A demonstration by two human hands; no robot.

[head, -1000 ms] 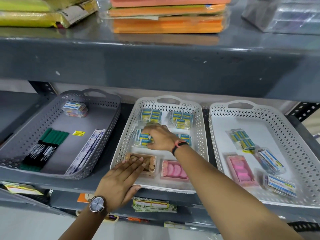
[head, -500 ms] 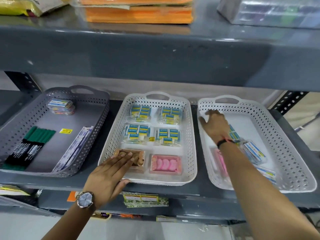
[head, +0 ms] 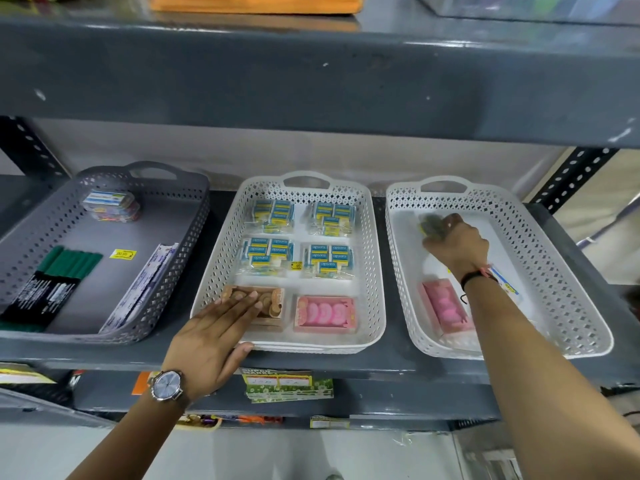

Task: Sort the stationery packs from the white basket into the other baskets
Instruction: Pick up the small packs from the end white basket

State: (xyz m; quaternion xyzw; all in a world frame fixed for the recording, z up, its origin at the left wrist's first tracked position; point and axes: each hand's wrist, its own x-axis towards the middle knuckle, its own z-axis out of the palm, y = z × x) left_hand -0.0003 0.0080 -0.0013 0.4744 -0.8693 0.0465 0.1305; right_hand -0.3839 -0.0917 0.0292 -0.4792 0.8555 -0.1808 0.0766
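Three baskets stand side by side on a grey shelf. The middle white basket [head: 377, 271] holds several blue-and-yellow eraser packs [head: 273, 213], a brown pack [head: 273, 299] and a pink pack [head: 325, 313]. My left hand [head: 214, 337] lies flat over its front-left corner, fingers on the brown pack, thumb at the rim. My right hand [head: 457, 247] is in the right white basket [head: 554, 271], closed on a blurred blue-and-yellow eraser pack [head: 429, 226] near the back. My forearm partly hides another pink pack [head: 446, 310] and a labelled pack [head: 507, 285].
The grey basket [head: 194, 244] on the left holds green markers [head: 65, 271], a long paper-sleeved pack [head: 145, 285] and a small pack [head: 110, 204] at the back. A thick shelf board [head: 311, 81] overhangs the baskets closely. Price labels hang on the shelf's front edge.
My right hand left the middle basket, crossed to the right basket and closed on an eraser pack there, shifting it toward the back. My left hand stayed on the middle basket's corner.
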